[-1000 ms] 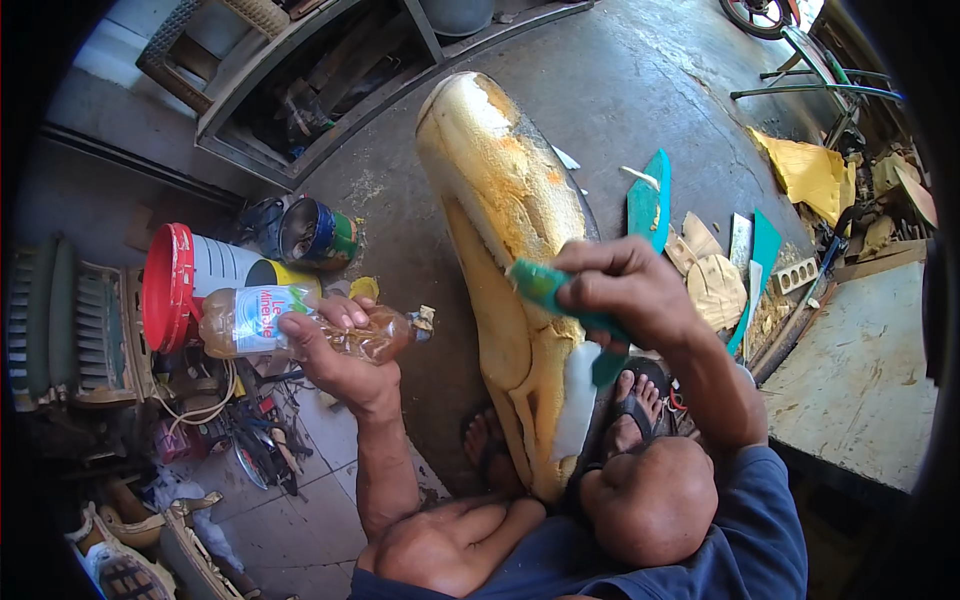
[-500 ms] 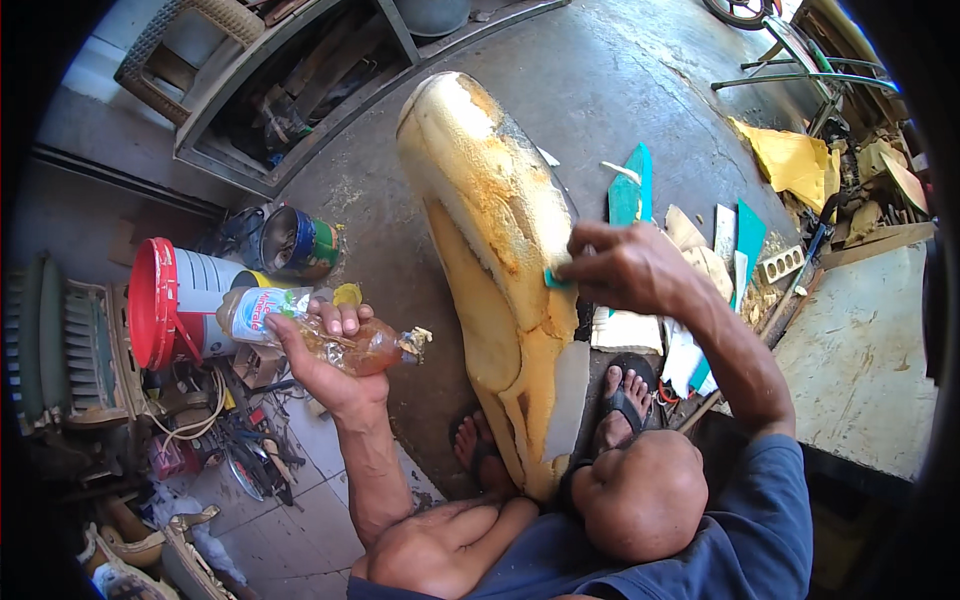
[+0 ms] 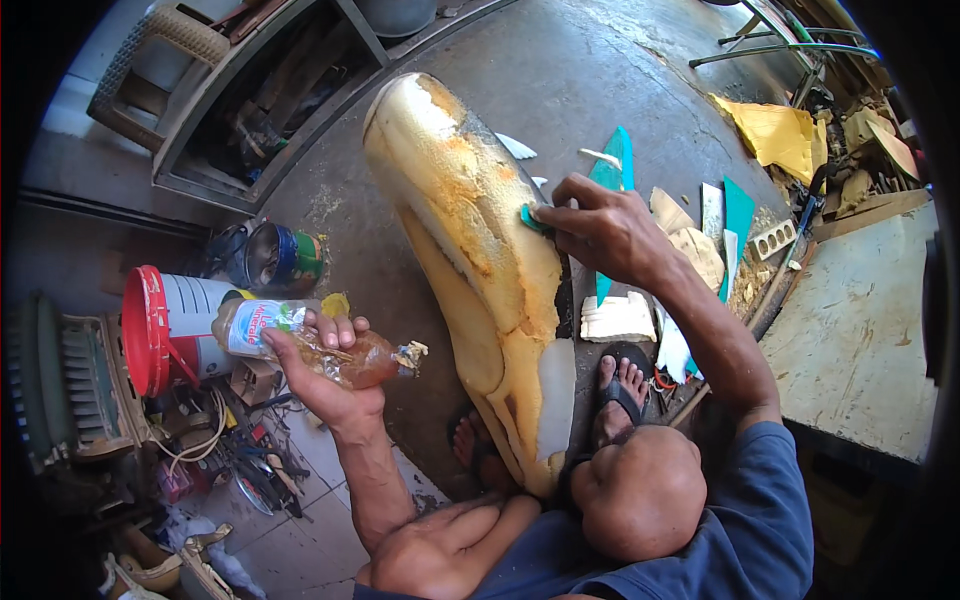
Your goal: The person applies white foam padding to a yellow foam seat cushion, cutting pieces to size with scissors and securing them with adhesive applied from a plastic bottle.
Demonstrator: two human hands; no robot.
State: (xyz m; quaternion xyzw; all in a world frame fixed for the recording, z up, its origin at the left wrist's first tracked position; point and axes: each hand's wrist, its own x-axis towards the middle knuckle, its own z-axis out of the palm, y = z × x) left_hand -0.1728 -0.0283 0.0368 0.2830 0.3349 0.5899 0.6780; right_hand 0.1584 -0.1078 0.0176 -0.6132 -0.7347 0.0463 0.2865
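A long motorcycle seat of yellowed foam (image 3: 460, 250) stands between my sandalled feet, its lower end near my knees. Its right side has a ragged edge and a pale grey patch (image 3: 551, 400) low down. My left hand (image 3: 322, 355) grips a squashed clear plastic bottle (image 3: 250, 325) of amber liquid, with a crusted tip at the neck, held left of the seat. My right hand (image 3: 600, 225) is closed on a small green piece (image 3: 532, 214), held against the upper right side of the foam; my fingers partly hide it.
A red-rimmed bucket (image 3: 190, 330), paint tins (image 3: 270, 255) and scattered tools (image 3: 260, 460) lie at left. A metal shelf frame (image 3: 250, 190) is at back left. Green and white offcuts (image 3: 735, 210), yellow sheeting (image 3: 770, 130) and a worn board (image 3: 850, 340) are at right.
My right hand has moved up along the seat, carrying the green piece onto the foam. The seat appears further left in view. My left hand still holds the bottle, slightly lower.
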